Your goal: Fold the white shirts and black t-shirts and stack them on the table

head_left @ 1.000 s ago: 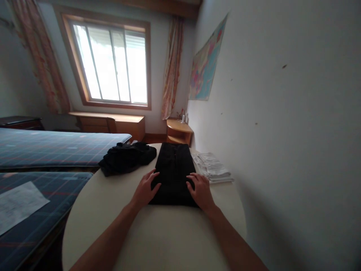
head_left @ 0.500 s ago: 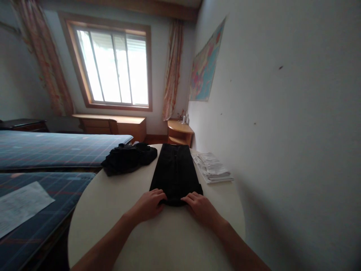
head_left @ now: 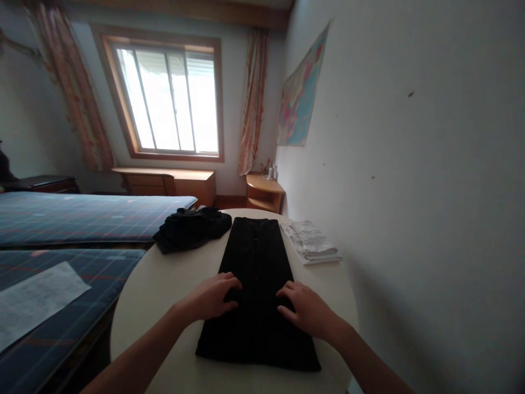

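Black garment lies flat on round table beside beds.

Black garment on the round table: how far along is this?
Looks done: a folded white stack lies by the wall. In hand: left hand and right hand press flat on the long black garment, spread lengthwise. Left: a crumpled black pile lies unfolded beside it.

Daylit window between patterned curtains, plaid beds (two) left, wall map right.
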`<state>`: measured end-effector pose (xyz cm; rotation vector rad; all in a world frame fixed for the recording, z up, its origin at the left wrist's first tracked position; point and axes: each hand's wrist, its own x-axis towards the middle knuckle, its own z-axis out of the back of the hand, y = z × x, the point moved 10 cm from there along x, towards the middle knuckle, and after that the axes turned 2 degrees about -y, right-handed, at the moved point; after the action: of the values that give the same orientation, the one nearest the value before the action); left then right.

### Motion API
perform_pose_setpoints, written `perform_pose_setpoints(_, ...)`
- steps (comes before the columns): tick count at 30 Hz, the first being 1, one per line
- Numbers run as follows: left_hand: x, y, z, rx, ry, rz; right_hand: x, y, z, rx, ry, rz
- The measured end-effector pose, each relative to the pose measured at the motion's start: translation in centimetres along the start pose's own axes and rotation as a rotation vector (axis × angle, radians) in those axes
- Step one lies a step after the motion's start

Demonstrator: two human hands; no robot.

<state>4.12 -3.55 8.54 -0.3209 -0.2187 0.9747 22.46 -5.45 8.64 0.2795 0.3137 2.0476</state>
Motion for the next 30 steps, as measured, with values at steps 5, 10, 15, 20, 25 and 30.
perform_pose_setpoints(5, 0.0, 1.8, -1.5, 0.036, 0.070, 0.054, 0.4, -1.5, -1.3, -0.055, 0.044, -0.039)
perform_pose_setpoints(10, -0.5, 1.9, -2.1, -0.060, 0.065, 0.082, 0.6, -1.6, -1.8, -0.001, 0.110, -0.060)
perform_pose_setpoints(15, 0.3, 2.2, -0.4, -0.176, 0.064, 0.025, 2.1, -1.7, -0.5, 0.085, 0.202, -0.018)
perform_pose_setpoints(20, 4.1, 3.7, 5.4, -0.179, -0.149, -0.031, 6.9, -3.2, 4.5, 0.103, -0.034, 0.034)
perform_pose_setpoints(25, 7.1, 6.1, 7.0, 0.010, -0.390, 0.092, 10.8, -4.7, 6.0, -0.054, -0.345, -0.034)
perform_pose_setpoints(30, 6.6, 5.4, 1.9, 0.135, -0.393, 0.066, 10.3, -3.1, 1.9, -0.042, -0.303, 0.035)
